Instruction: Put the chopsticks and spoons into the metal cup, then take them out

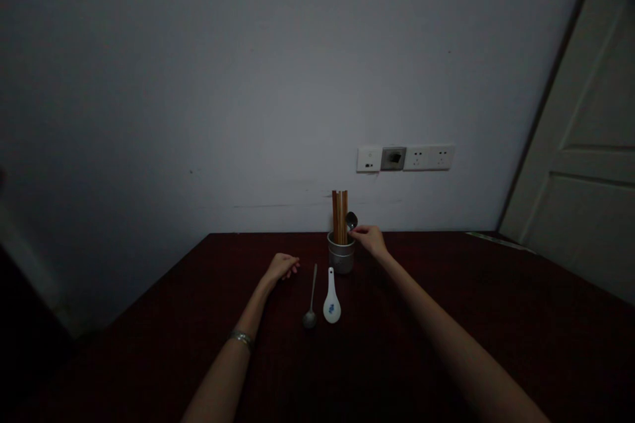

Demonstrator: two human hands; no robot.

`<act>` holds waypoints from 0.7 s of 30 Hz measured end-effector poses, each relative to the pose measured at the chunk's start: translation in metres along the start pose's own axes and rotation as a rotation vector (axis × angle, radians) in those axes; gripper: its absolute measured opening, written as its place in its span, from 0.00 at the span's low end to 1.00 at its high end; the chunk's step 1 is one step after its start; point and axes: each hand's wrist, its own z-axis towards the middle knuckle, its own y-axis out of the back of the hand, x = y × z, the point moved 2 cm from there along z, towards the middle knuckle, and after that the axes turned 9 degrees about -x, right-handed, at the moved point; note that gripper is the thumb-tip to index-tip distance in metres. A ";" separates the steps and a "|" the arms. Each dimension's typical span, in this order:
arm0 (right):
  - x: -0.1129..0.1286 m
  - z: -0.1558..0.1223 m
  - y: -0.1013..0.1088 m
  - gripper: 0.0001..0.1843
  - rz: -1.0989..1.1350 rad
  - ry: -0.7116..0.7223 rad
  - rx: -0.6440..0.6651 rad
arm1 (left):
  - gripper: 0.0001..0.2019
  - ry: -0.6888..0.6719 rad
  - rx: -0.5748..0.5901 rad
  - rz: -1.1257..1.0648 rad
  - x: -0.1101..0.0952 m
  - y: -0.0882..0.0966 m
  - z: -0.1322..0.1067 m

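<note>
A metal cup (341, 256) stands near the far edge of the dark red table (446, 317) and holds several wooden chopsticks (340, 215). My right hand (370, 239) pinches a metal spoon (352, 219) at the cup's rim, its bowl pointing up. My left hand (282, 266) rests on the table left of the cup, fingers loosely curled, holding nothing that I can see. Between my arms lie a second metal spoon (311, 304) and a white ceramic spoon (331, 299) with a blue mark, side by side.
A pale wall rises behind the table, with a row of sockets (405, 158) above the cup. A white door (580, 165) stands at the right. A bracelet (241, 338) circles my left wrist. The room is dim.
</note>
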 end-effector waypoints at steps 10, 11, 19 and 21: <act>-0.005 0.002 -0.005 0.07 -0.021 -0.001 0.006 | 0.13 -0.010 0.004 0.011 -0.001 0.000 0.000; -0.006 0.002 -0.005 0.07 -0.024 -0.002 0.007 | 0.13 -0.008 0.004 0.014 0.000 0.000 0.000; -0.009 0.003 -0.009 0.05 -0.062 -0.029 0.007 | 0.13 -0.011 -0.001 0.034 0.002 0.000 0.002; -0.009 0.004 -0.009 0.05 -0.068 -0.035 0.016 | 0.13 -0.011 -0.007 0.047 0.001 0.000 0.002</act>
